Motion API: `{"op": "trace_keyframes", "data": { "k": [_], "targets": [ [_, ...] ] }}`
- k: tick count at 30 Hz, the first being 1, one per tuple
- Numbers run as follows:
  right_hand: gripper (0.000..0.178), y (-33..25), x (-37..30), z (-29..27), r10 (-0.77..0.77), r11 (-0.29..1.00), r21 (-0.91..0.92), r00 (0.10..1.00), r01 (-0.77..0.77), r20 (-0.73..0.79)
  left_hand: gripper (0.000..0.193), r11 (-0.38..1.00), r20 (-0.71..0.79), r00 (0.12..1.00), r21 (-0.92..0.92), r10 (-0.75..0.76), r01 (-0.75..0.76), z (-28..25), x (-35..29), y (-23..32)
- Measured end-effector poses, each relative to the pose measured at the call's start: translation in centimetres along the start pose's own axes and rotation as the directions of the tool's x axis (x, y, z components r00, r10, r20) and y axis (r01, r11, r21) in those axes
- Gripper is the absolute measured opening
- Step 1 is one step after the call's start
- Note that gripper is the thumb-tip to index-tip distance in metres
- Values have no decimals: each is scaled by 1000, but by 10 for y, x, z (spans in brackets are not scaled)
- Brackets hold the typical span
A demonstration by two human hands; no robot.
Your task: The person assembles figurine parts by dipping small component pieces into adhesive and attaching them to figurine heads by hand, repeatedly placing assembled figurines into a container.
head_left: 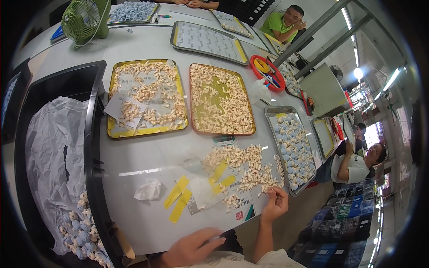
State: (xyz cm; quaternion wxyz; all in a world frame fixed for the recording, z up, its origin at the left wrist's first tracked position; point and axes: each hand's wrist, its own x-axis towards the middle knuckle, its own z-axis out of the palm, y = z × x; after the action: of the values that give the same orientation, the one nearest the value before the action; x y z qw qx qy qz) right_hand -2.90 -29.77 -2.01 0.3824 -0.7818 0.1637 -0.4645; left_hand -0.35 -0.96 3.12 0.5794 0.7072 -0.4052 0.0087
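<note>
My right hand point(275, 204) is at the right edge of a loose pile of small cream-coloured pointed pieces point(250, 163), its thumb and forefinger pinched together. What lies between those fingertips is too small to name. Low in front of my body, my left hand point(194, 247) is slightly blurred, with thumb and fingers curled towards each other around something I cannot make out. Under the pile lie printed sheets point(248, 210) with yellow tape strips point(178, 200). To the right of the pile, a metal tray point(292, 149) holds rows of blue-and-cream small parts.
Two yellow trays point(147, 129) point(222, 100) of cream pieces stand beyond. A black bin point(96, 134) at left holds paper and blue-and-cream parts point(82, 234). Crumpled tissue point(148, 190), a red basket point(268, 73), a green fan point(85, 20) and co-workers point(286, 24) are around.
</note>
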Motion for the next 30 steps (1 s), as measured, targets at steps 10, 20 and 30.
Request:
{"op": "trace_keyframes", "data": {
  "k": [10,20,30],
  "targets": [
    [8,-2,9,7,35,999,11,999,-35,-29,26,1000,-67,997,10,25,-24,8,-7,-16],
    [11,3,1,-3,-41,996,-74,999,42,14,21,1000,-92,996,25,8,-6,10,-12,-12],
    [12,-2,6,2,-134,979,-153,991,136,22,27,992,-138,987,-108,-85,70,8,-12,-9]
  ]
}}
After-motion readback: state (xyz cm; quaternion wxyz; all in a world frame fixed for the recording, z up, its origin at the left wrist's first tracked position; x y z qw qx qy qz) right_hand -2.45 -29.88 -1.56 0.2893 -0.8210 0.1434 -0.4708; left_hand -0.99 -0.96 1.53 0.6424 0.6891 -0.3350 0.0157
